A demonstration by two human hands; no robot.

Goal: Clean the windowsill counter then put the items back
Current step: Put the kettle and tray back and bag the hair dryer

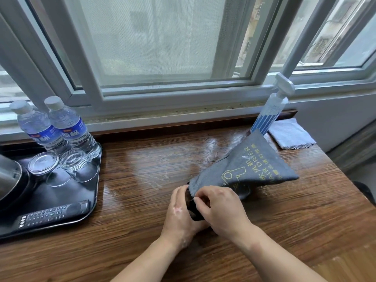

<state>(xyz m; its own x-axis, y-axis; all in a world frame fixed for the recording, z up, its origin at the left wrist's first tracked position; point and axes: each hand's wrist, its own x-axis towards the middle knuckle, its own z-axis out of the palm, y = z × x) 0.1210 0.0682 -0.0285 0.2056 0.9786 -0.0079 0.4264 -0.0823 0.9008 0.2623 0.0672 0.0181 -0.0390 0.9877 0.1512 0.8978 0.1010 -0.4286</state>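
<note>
Counter [142, 180], pouch [250, 169] between left hand [181, 216], right hand [221, 208]

A grey bag [250, 169] with yellow hair-dryer print lies on the glossy wooden surface [142, 169], its mouth at the near end with something black showing. Behind it stands a spray bottle [268, 112] beside a folded cloth [291, 133]. A black tray [67, 192] sits at the left.

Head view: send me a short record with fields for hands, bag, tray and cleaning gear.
bag: grey, yellow print, something black at its mouth
left hand: grips the bag's mouth
right hand: pinches the bag's edge
tray: left; two water bottles, two upturned glasses, remote, kettle
spray bottle: upright by the window
cloth: flat, right of the spray bottle
counter: wooden, glossy streaks
</note>
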